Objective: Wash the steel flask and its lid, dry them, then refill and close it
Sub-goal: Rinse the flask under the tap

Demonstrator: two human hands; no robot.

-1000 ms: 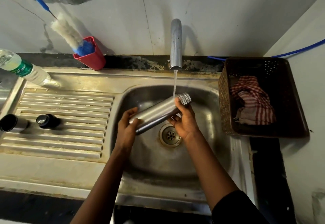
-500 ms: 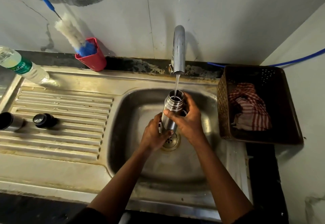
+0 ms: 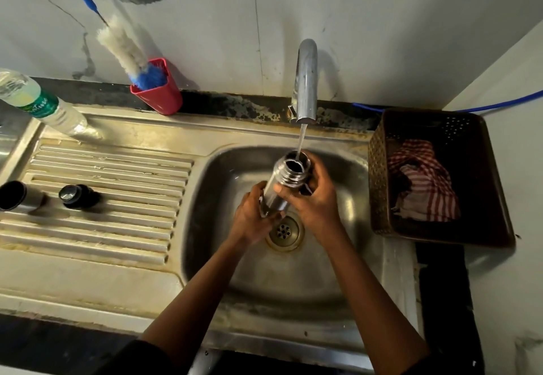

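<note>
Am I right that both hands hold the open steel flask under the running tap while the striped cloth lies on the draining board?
Not quite: the head view shows the striped cloth lying in the brown basket right of the sink. Otherwise yes: left hand and right hand hold the open steel flask under the running tap.

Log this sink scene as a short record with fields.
flask: steel flask held near upright over the sink, mouth open, below the tap
water: stream runs into the flask mouth
hands: left hand grips the lower body; right hand grips near the neck
lid parts: black stopper and steel cap on the drainboard
cloth: striped cloth in the brown basket
brush: bottle brush in the red cup
</note>
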